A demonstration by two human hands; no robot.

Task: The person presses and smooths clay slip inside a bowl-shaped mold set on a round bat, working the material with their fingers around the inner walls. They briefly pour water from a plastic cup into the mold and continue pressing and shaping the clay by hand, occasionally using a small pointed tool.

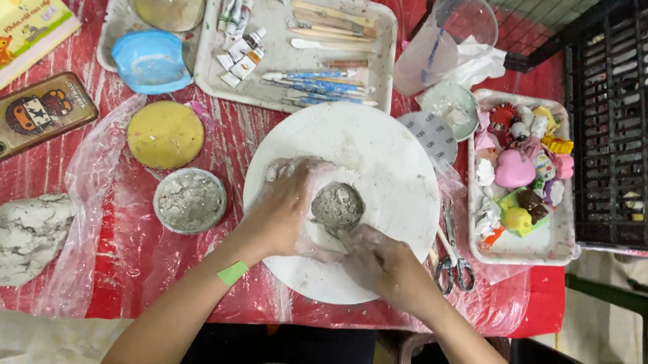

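A grey lump of clay (337, 205) sits on a round white board (384, 152) in the middle of the table. My left hand (283, 206), smeared with clay, cups the lump from its left side. From the lower right, my right hand (379, 260) presses its fingertips against the same lump. Both hands touch the clay; neither lifts it off the board.
A small bowl of grey slip (189, 200), a yellow disc (165, 134), a big clay slab (16, 237), a phone (27, 115), a tool tray (302, 42), a plastic cup (447, 42), scissors (453, 261), a tray of colourful trinkets (521, 177), a black crate (640, 127).
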